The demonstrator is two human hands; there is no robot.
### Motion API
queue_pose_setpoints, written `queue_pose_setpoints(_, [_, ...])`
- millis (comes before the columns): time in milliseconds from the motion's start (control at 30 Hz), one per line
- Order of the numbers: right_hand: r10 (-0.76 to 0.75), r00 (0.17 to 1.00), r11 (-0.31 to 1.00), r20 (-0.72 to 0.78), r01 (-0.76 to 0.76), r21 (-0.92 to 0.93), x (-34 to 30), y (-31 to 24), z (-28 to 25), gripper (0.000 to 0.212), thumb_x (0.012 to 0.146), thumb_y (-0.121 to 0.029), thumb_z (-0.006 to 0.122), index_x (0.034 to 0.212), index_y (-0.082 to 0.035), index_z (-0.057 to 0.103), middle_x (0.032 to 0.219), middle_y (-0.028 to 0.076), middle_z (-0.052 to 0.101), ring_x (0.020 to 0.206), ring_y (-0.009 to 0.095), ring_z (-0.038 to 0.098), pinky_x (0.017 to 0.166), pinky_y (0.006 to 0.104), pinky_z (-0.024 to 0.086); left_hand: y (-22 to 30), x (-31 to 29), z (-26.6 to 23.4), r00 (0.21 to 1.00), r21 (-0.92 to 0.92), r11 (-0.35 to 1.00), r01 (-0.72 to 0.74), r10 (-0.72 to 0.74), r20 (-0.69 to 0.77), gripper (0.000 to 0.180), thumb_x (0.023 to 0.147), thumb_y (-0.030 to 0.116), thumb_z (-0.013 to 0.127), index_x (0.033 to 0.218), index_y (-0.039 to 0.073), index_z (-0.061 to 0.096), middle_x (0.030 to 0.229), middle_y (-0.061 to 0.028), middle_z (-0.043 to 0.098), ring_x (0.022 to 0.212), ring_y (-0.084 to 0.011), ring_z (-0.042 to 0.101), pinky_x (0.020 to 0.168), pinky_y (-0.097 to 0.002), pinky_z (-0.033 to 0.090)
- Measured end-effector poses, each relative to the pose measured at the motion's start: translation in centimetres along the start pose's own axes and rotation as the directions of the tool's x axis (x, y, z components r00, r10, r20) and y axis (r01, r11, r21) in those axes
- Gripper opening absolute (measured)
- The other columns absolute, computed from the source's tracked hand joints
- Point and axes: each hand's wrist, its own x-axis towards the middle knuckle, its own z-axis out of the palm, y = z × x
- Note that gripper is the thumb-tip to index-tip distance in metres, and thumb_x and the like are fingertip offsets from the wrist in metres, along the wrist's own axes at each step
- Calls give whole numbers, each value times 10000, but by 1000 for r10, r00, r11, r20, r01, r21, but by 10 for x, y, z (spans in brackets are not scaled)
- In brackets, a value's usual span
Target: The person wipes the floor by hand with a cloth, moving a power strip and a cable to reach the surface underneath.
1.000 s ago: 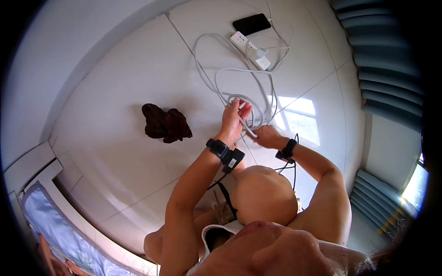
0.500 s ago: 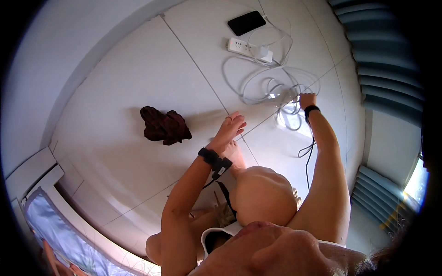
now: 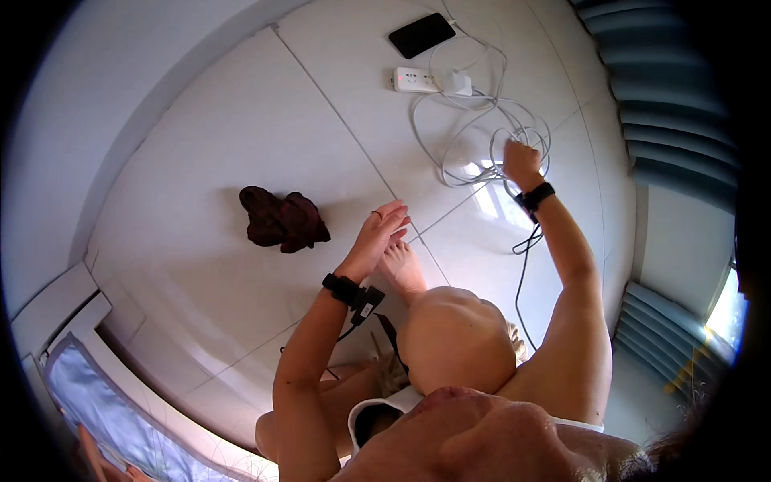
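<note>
My right hand, a dark band on its wrist, is closed on the grey-white cable, at the near right of its loose loops on the tiles. The fingertips are partly hidden. Beyond the loops lies a white power strip with a white charger plug in it. My left hand hovers by my bare foot, fingers stretched and nothing in them. A dark maroon bundled cloth rests on the floor to its left.
A black phone lies past the power strip with a thin cord attached. Blue-grey curtains hang along the right. At the lower left stands a white frame with pale blue bedding. A black wire trails from my right wrist.
My right hand has moved slightly left and away from me, and the cable loops have shifted with it. My left hand has drifted a little left, still open.
</note>
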Motion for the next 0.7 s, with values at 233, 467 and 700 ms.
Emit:
queue_pose_setpoints(233, [-217,973,886,-82,232,402,-28,-76,-24,803,735,-270,743,1431,-220,345,1250,181,501,932,391,656,741,486,546,15,0,17,998,-19,998,-67,67,-6,507,1013,274,517,1409,-16,389,1380,-125,492,1253,-208,509,1059,-333,422])
queue_pose_setpoints(467, [-154,972,881,-177,216,420,17,-60,-1,573,795,-109,666,1312,-252,464,1303,130,465,1124,378,574,859,534,498,10,-2,1,996,-62,997,-55,50,-77,469,1022,226,498,1416,3,378,1381,-114,496,1244,-212,518,1051,-334,430])
queue_pose_setpoints(700, [52,982,995,-183,-34,98,60,2,10,363,826,-118,625,1182,-180,590,1126,122,631,1064,314,628,818,466,522,12,2,5,997,-111,992,-52,44,-70,442,1012,219,522,1392,26,404,1359,-105,512,1237,-207,522,1056,-340,425])
